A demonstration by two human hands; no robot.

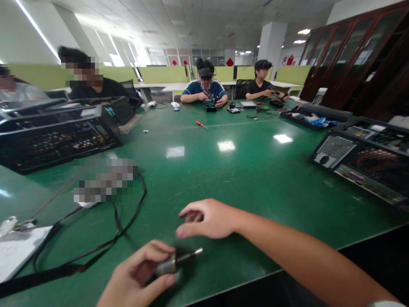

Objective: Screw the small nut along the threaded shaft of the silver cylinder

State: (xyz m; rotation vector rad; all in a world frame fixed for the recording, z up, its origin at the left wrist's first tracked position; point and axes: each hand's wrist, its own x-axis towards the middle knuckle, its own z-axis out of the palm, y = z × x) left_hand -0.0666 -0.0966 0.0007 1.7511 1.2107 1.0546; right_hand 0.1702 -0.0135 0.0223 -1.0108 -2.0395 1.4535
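Metal cylinder with shaft (177,261), possibly a small motor, is sitting clamped in the left hand (137,275) just above the green table (223,179). Right hand (207,219) is hovering beside it, fingers loosely apart, gripping nothing; nothing is yet fitted to the bare shaft

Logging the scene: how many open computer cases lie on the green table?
2. One case lies at the left edge, one case at the right. The dark tray far right may be another; too blurred to tell.

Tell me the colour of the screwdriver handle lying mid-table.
Orange-red handle on the screwdriver, seen in the head view.
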